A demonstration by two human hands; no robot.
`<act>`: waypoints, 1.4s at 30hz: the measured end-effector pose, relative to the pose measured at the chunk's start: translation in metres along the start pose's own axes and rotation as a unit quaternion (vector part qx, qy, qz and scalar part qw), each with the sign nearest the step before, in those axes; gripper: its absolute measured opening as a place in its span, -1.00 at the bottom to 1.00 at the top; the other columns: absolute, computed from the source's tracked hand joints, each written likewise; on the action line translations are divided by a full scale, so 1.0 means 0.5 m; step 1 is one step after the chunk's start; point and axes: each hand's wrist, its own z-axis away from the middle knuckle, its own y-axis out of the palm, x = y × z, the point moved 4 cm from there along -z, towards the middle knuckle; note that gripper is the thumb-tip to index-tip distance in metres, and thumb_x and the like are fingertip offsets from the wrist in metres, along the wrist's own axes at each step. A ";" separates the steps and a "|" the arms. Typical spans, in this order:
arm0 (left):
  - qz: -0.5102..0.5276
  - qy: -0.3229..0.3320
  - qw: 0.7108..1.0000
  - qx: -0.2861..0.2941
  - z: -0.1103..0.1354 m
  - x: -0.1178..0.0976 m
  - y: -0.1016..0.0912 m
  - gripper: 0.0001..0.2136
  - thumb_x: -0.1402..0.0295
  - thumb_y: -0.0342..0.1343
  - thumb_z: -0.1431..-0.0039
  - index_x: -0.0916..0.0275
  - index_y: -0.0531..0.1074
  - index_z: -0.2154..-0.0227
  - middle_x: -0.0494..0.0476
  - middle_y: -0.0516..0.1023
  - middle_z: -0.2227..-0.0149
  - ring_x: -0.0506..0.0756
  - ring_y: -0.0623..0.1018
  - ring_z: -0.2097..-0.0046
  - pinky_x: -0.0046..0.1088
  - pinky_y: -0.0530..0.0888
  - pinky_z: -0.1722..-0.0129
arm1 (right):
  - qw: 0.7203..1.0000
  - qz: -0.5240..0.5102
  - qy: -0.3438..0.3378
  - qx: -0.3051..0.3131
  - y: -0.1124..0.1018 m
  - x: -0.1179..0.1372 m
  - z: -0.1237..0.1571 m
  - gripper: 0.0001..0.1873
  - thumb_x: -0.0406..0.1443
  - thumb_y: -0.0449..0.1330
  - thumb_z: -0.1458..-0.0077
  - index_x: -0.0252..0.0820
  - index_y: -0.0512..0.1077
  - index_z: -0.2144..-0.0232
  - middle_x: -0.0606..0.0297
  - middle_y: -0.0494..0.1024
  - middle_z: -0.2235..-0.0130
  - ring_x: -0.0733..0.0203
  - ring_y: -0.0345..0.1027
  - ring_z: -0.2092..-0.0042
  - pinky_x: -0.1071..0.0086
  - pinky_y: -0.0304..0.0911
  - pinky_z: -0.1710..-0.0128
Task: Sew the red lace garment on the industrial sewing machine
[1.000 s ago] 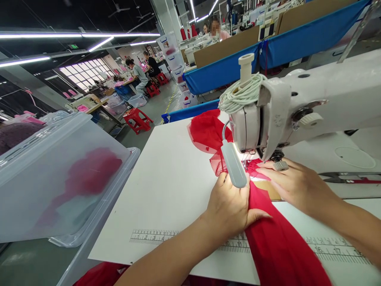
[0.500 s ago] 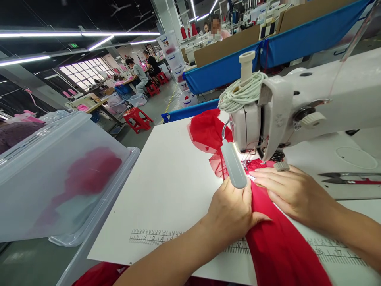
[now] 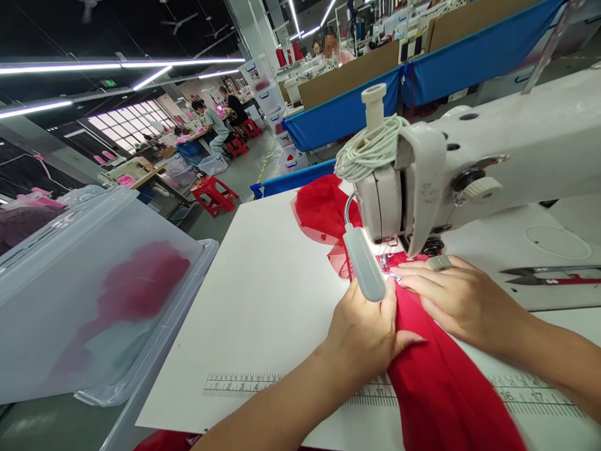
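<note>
A long strip of red fabric (image 3: 446, 376) runs from the near table edge up to the presser foot (image 3: 385, 262) of a white sewing machine (image 3: 380, 207). My left hand (image 3: 364, 326) presses on the strip's left edge, thumb stretched out over the cloth; its fingertips are partly hidden behind a grey lamp (image 3: 365, 263). Flat on the fabric's right side lies my right hand (image 3: 462, 304), fingers extended close to the foot. Past the needle area, gathered red cloth with sheer netting (image 3: 322, 210) rests on the table. The needle tip itself is hard to make out.
Thread snips (image 3: 554, 275) lie right of my right hand. A printed ruler (image 3: 244, 385) crosses the white tabletop (image 3: 263, 282). On the left stands a translucent bin (image 3: 103, 300) with red cloth inside. A red stool (image 3: 215, 195) and seated people are farther off.
The view has shifted slightly, so the scene sits a little differently in the frame. Both hands keep nearly the same place on the red fabric; any feed of the cloth is too small to tell.
</note>
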 end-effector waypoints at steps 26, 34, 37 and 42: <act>0.072 -0.012 0.997 0.033 -0.008 0.026 -0.022 -0.49 0.10 -0.01 -0.37 0.41 0.40 -0.17 0.44 0.54 -0.01 0.38 0.51 -0.09 -0.02 0.53 -0.07 | 0.999 -0.026 0.041 0.001 0.007 -0.003 -0.003 -0.63 -0.48 -0.07 -0.27 -0.23 0.52 0.13 0.15 0.67 0.09 0.11 0.55 0.13 0.26 0.39 0.17; 0.213 -0.176 0.960 0.052 -0.027 0.088 -0.038 -0.62 0.61 -0.02 0.08 0.24 0.48 0.17 0.23 0.53 0.09 0.21 0.52 0.00 -0.22 0.55 -0.02 | 0.996 0.028 0.047 -0.072 0.014 -0.040 0.013 -0.68 -0.39 -0.04 -0.30 -0.13 0.47 0.37 0.17 0.63 0.29 0.09 0.56 0.19 0.28 0.45 0.22; 0.215 -0.283 0.931 0.087 -0.049 0.157 -0.038 -0.52 0.65 -0.08 -0.06 0.28 0.39 -0.06 0.30 0.39 -0.15 0.18 0.42 -0.19 -0.27 0.43 -0.20 | 0.996 0.026 0.049 -0.076 0.018 -0.048 0.006 -0.65 -0.41 -0.07 -0.28 -0.10 0.42 0.46 0.21 0.60 0.37 0.16 0.56 0.30 0.36 0.45 0.32; 0.203 -0.299 0.921 0.142 -0.118 0.263 -0.030 -0.47 0.43 -0.02 -0.30 0.22 0.17 -0.33 0.30 0.41 -0.12 0.24 0.53 -0.08 -0.20 0.49 -0.09 | 0.989 0.050 0.060 -0.123 0.034 -0.064 0.021 -0.66 -0.42 -0.07 -0.27 -0.17 0.51 0.27 0.13 0.66 0.24 0.10 0.58 0.20 0.31 0.49 0.26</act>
